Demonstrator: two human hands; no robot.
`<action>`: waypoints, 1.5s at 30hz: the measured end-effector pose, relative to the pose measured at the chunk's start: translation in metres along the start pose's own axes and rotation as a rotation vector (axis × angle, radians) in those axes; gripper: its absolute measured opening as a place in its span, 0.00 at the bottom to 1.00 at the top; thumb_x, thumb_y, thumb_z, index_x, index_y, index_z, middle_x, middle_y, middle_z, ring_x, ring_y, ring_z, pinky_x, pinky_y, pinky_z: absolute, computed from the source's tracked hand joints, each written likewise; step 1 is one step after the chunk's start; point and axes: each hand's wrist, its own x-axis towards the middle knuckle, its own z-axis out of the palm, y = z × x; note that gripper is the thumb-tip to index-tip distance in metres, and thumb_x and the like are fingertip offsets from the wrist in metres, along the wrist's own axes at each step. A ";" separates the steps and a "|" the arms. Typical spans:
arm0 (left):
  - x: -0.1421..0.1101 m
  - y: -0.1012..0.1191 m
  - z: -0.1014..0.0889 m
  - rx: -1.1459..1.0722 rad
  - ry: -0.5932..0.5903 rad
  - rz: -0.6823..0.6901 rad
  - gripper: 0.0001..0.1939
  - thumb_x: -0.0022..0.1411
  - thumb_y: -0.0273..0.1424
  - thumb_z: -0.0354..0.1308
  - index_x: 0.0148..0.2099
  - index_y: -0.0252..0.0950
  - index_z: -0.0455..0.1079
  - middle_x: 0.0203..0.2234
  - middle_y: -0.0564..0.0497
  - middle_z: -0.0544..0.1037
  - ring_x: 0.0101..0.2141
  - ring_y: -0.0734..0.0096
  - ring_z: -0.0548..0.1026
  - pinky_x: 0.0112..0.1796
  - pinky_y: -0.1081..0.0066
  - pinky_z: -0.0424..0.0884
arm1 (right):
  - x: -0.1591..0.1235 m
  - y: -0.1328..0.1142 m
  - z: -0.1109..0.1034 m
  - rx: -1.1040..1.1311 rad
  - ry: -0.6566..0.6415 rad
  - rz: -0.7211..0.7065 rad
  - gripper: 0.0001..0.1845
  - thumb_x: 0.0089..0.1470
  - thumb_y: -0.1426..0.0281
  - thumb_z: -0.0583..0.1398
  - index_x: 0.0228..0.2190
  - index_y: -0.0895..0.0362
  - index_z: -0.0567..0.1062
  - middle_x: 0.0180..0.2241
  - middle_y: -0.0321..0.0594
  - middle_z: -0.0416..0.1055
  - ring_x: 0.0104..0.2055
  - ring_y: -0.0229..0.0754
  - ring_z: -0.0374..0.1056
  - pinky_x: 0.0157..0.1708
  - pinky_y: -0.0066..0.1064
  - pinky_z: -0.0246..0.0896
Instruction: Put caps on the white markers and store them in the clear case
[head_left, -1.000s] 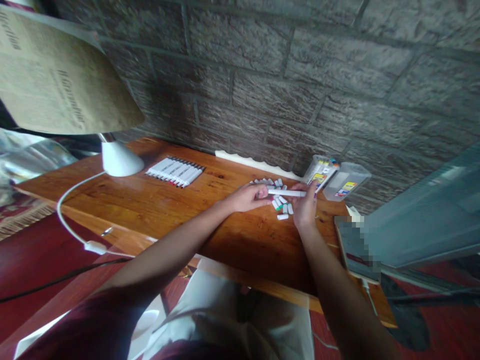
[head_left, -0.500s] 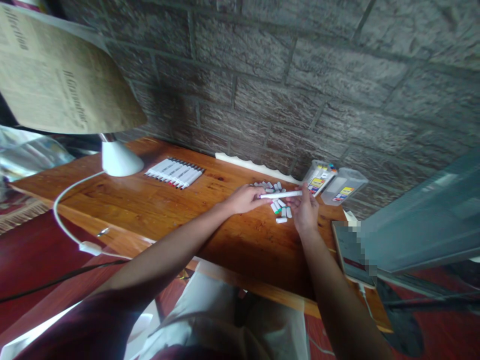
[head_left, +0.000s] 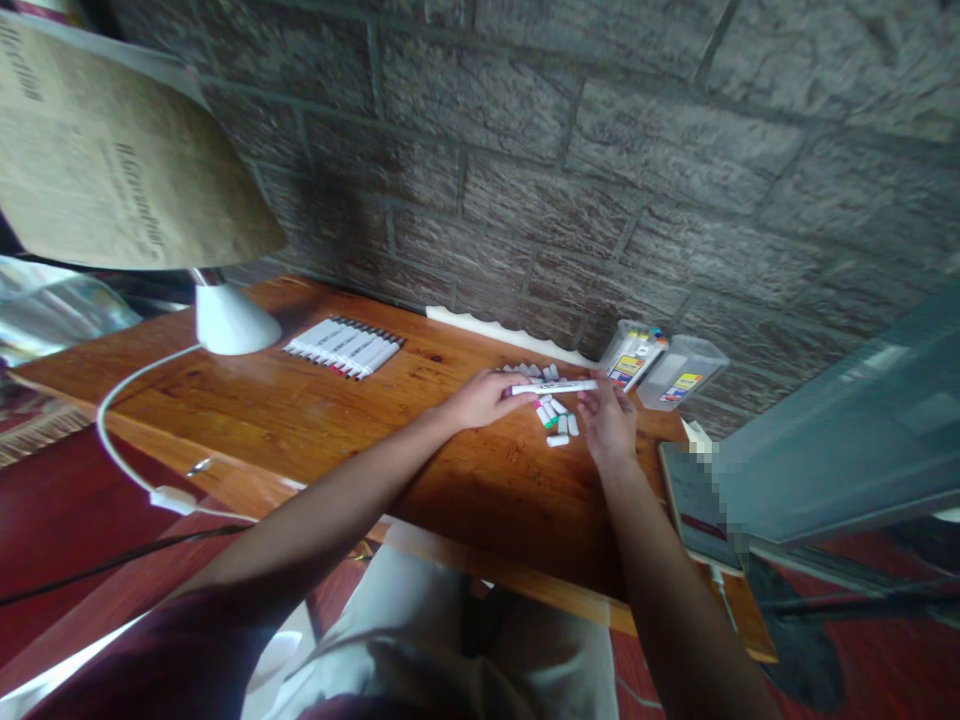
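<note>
A white marker (head_left: 553, 387) is held level between my two hands, printed lettering showing on its barrel and a purple end at the left. My left hand (head_left: 481, 398) is closed around that purple end. The fingers of my right hand (head_left: 609, 415) grip the other end. Below and behind the marker lie several loose marker caps (head_left: 562, 425), mostly white, some with green or pink ends; my hands hide part of the pile. Off to the left, a neat row of white markers (head_left: 345, 347) lies side by side on the wooden desk (head_left: 360, 430).
By the wall stand a clear case of markers (head_left: 634, 352) and another clear case (head_left: 684, 372). A lamp (head_left: 234, 320) with a cord is at the left. At the right edge lies a tablet-like device (head_left: 697, 505) with a cable. A white wavy strip (head_left: 506, 333) runs along the wall.
The marker has turned in my fingers, so its printed lettering now faces up. Both hands stay at its two ends. The view has shifted slightly.
</note>
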 end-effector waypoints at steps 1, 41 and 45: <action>0.000 0.000 0.000 -0.001 0.003 -0.005 0.18 0.67 0.42 0.51 0.45 0.35 0.75 0.31 0.50 0.78 0.29 0.73 0.72 0.33 0.75 0.64 | 0.000 0.000 0.000 0.000 0.000 0.003 0.16 0.40 0.64 0.71 0.29 0.57 0.75 0.25 0.30 0.76 0.20 0.27 0.67 0.17 0.16 0.61; 0.000 0.004 -0.003 -0.014 0.050 -0.033 0.19 0.66 0.43 0.52 0.47 0.35 0.74 0.31 0.50 0.78 0.28 0.74 0.71 0.32 0.75 0.64 | -0.002 0.008 0.003 -0.121 -0.051 -0.070 0.19 0.39 0.57 0.70 0.27 0.57 0.75 0.23 0.31 0.76 0.18 0.29 0.66 0.16 0.19 0.57; 0.000 0.004 -0.002 -0.041 0.070 -0.037 0.19 0.66 0.43 0.52 0.47 0.35 0.74 0.32 0.50 0.79 0.28 0.74 0.71 0.32 0.75 0.64 | -0.001 0.010 0.001 -0.131 -0.049 -0.075 0.19 0.39 0.56 0.69 0.28 0.56 0.74 0.21 0.29 0.74 0.18 0.30 0.65 0.16 0.20 0.56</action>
